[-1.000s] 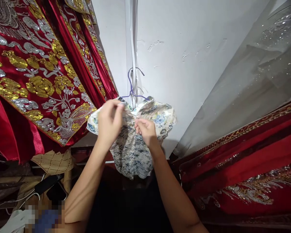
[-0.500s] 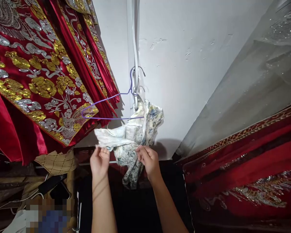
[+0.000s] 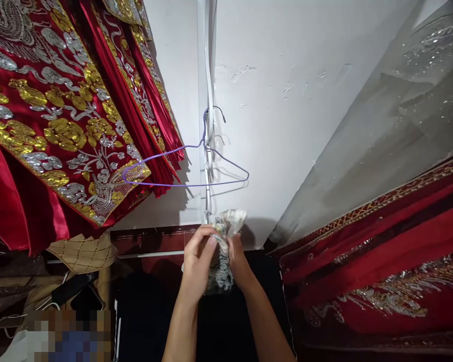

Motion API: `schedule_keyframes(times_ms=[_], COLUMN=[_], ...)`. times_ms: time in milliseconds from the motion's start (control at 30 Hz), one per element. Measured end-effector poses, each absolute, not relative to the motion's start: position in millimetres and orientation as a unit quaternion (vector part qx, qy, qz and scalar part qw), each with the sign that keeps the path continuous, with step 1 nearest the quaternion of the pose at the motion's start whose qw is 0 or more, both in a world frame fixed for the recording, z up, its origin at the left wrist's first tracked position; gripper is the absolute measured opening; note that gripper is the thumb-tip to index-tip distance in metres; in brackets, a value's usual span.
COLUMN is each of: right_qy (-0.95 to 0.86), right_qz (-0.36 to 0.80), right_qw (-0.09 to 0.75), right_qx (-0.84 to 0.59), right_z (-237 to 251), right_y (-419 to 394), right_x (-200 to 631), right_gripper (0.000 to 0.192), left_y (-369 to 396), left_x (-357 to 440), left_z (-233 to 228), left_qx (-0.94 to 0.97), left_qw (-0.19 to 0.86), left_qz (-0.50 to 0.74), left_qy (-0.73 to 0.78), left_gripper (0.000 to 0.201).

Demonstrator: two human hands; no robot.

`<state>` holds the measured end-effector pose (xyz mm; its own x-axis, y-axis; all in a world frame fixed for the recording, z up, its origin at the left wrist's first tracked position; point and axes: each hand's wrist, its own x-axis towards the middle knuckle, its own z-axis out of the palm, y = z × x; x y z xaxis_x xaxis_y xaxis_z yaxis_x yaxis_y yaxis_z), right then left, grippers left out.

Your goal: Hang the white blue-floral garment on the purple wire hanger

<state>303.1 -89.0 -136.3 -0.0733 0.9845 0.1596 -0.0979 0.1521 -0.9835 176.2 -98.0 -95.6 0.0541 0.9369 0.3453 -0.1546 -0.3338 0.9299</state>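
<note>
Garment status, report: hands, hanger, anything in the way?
Left hand and right hand both gripping bunched garment. Hanger bare on wall hook. Red robes hang at left, apart from hands.

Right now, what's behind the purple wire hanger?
Behind the purple wire hanger: white wall and a vertical white strip. The hanger's left end overlaps the red embroidered garment. The hanger is bare.

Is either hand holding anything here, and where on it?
Both hands, left hand and right hand, hold the bunched white-and-blue patterned garment between them, gripping its gathered middle. The purple hanger hangs bare.
</note>
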Motion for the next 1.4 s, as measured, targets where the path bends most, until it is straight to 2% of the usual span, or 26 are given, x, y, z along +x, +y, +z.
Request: schedule_keyframes(times_ms=[67,133,200,267,333,500,533,600,667,733,800,867,1033,1133,1200,1300,1400], right_qy=[-0.531,-0.564,-0.619,-0.658,-0.674,-0.556,-0.535,-0.541,-0.585,-0.62,-0.633,-0.631,-0.637,-0.642,-0.651,-0.676,-0.697], right_qz=[0.556,0.562,0.532,0.491,0.445,0.288,0.287,0.32,0.34,0.322,0.298,0.287,0.251,0.234,0.262,0.322,0.323], right_qw=[0.533,0.508,0.468,0.44,0.453,0.681,0.699,0.67,0.599,0.554,0.545,0.551,0.551,0.54,0.524,0.483,0.449], right_qx=[-0.354,-0.328,-0.338,-0.364,-0.378,-0.38,-0.379,-0.394,-0.428,-0.453,-0.462,-0.465,-0.477,-0.492,-0.482,-0.455,-0.456], right_z=[-121.4,-107.2,-94.0,-80.7,-65.9,-33.8,-31.5,-33.0,-41.9,-54.6,-66.5,-73.3,-64.3,-54.2,-49.7,-44.5,-39.5], right_y=[-96.1,-99.2,-96.4,-87.1,-71.3,-10.4,3.3,28.4,47.0,56.3,56.2,49.3,25.5,13.3,4.2,-11.3,-22.9], right_x=[296.7,296.3,301.5,310.6,322.2,349.8,352.8,355.3,354.7,354.5,357.7,365.2,391.9,398.9,396.1,385.9,382.8], right_gripper=[0.074,0.06,0.046,0.02,0.006,0.024,0.025,0.027,0.027,0.022,0.015,0.01,0.006,0.006,0.007,0.016,0.038], left_y=[-102.1,-98.2,-88.8,-77.9,-68.8,-60.5,-60.4,-59.3,-55.1,-46.6,-34.7,-22.0,-5.8,-5.1,-2.1,9.3,22.8], left_x=[174.8,167.1,156.8,146.1,134.7,95.5,86.4,68.8,53.2,40.1,30.1,24.3,35.0,53.7,66.4,80.4,84.8], left_z=[-86.8,-80.1,-78.6,-83.3,-91.8,-97.9,-94.2,-84.4,-75.8,-71.7,-71.7,-72.4,-58.3,-41.4,-30.4,-16.4,-5.5], left_qx=[0.615,0.645,0.672,0.706,0.74,0.771,0.774,0.785,0.793,0.782,0.758,0.751,0.783,0.788,0.791,0.779,0.79], left_qw=[0.385,0.332,0.347,0.395,0.39,0.248,0.233,0.196,0.144,0.098,0.067,0.058,0.039,0.03,0.025,0.011,0.023], left_qz=[0.572,0.549,0.502,0.435,0.372,0.256,0.237,0.203,0.16,0.1,0.062,0.083,0.268,0.362,0.399,0.431,0.437], left_qy=[0.382,0.415,0.419,0.396,0.403,0.528,0.539,0.551,0.569,0.607,0.646,0.652,0.56,0.497,0.464,0.456,0.429], left_gripper=[0.019,0.025,0.032,0.043,0.055,0.058,0.056,0.054,0.053,0.051,0.043,0.037,0.042,0.034,0.029,0.032,0.034])
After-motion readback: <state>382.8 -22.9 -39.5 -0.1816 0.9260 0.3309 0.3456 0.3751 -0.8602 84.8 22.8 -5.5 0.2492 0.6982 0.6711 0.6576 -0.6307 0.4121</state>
